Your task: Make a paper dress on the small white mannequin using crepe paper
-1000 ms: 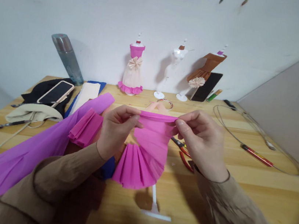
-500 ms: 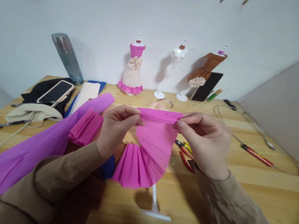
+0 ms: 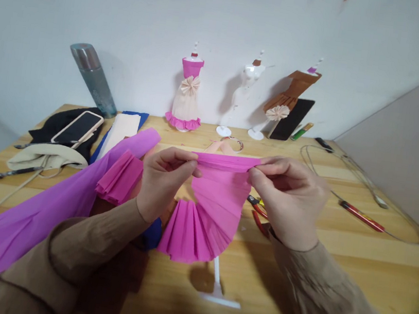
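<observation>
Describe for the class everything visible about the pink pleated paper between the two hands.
The pink paper looks thin and soft, like crepe. Its top edge, a narrow folded band, runs level between the left hand and right hand, each pinching it. Below, it sweeps down and leftward into fanned pleats over the table. A white stand shows beneath.

No readable text, label, brand, number or sign anywhere in frame. Bottle [image 3: 94, 82], upper left: faint pale marks low on side, too blurred to tell lettering from pattern. Scissors [image 3: 258, 224], right of center: tiny mark, illegible.
</observation>
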Demonstrator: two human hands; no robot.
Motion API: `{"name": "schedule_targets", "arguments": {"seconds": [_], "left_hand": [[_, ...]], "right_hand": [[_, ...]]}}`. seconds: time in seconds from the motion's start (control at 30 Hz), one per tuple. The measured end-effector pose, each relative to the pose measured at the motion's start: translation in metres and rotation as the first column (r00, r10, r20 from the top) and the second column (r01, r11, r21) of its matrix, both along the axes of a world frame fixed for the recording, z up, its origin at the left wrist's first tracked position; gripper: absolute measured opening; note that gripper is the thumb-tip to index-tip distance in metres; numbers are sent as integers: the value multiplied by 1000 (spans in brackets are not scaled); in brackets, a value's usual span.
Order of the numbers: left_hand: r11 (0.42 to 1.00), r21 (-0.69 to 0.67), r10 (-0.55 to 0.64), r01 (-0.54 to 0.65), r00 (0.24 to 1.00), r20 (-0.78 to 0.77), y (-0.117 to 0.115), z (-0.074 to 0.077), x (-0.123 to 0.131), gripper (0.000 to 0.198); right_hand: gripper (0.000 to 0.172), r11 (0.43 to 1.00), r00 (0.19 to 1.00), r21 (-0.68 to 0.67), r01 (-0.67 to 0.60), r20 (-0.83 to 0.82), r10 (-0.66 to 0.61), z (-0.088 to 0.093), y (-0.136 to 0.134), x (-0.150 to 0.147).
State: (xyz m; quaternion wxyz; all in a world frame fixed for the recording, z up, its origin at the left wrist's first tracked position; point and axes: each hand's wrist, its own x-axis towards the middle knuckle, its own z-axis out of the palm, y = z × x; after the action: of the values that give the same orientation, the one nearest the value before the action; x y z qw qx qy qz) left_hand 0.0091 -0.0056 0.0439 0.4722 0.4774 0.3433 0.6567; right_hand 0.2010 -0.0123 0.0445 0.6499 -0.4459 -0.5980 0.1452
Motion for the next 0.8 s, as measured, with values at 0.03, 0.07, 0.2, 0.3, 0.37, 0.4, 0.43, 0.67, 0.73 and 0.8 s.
{"name": "schedule_targets", "arguments": {"seconds": [0.03,0.07,0.2,0.3,0.37,0.4,0.43,0.67,0.73,0.8], "left_hand": [[1000,9,1,-1,1000,-2,0,0,0,5],[1000,18,6,-6,1000,-4,1,-1,0,5],[997,69,42,-41,999,-18,2,-3,-1,8],[993,102,61,-59,998,-20,2,-4,-1,8],[991,122,63,-61,998,-13,3,-5,-1,9],[989,132,62,-61,998,-9,3,-6,-1,11],[988,144,60,-59,998,-7,4,-7,-1,12],[973,212,105,-93,994,-44,9,-14,-3,20],[969,220,127,-110,990,-64,10,-15,-3,18],[968,220,140,-119,987,-84,10,-16,-4,15]], "right_hand": [[17,1000,1000,7,3,1,-3,0,0,0],[17,1000,1000,16,4,6,-4,-1,0,0],[18,998,999,68,-3,49,-1,-4,-1,0],[19,995,997,100,-7,80,-1,-6,-1,-1],[20,993,996,120,-1,94,-10,-8,-2,-1],[20,991,995,131,7,99,-20,-8,-2,-1],[20,990,994,141,17,103,-32,-9,-2,-1],[14,986,985,151,71,144,-93,-16,1,3],[18,987,980,152,52,182,-80,-16,2,5],[24,986,965,163,19,253,-61,-15,2,6]]}}
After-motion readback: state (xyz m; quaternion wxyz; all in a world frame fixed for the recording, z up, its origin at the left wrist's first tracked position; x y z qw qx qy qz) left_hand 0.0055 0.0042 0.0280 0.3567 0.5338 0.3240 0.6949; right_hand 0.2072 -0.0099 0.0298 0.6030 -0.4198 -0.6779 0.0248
